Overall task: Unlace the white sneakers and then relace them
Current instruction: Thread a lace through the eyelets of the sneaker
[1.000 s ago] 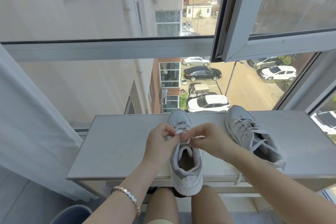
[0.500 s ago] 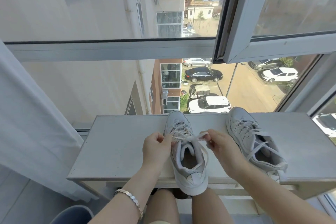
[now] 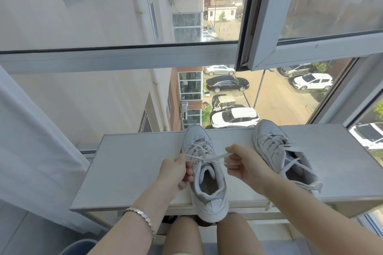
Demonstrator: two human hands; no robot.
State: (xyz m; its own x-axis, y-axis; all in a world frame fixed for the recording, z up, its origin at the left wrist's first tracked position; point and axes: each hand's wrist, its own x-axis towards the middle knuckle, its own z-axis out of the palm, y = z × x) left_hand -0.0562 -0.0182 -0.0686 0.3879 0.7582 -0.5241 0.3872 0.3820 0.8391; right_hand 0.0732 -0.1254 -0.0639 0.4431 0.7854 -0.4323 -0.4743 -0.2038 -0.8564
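Over the grey ledge (image 3: 128, 167), the lace (image 3: 215, 157) ends are pinched, one by the left hand (image 3: 176, 174), one by the right hand (image 3: 242, 163), at 9 and 3 o'clock of the near sneaker (image 3: 209, 192). Its heel is hung past the ledge edge at 6. A second sneaker (image 3: 284, 155), loosely laced, is set at 2 o'clock. A blue bin (image 3: 78, 247) is seen at 7 o'clock, contents hidden.

The lace (image 3: 207, 158) disappears at both ends inside the gripping left hand (image 3: 174, 174) and right hand (image 3: 242, 164). The right forearm (image 3: 310, 211) covers part of the second sneaker (image 3: 275, 147). The bottom edge cuts off a blue container (image 3: 76, 247) and 2 knees (image 3: 184, 234).
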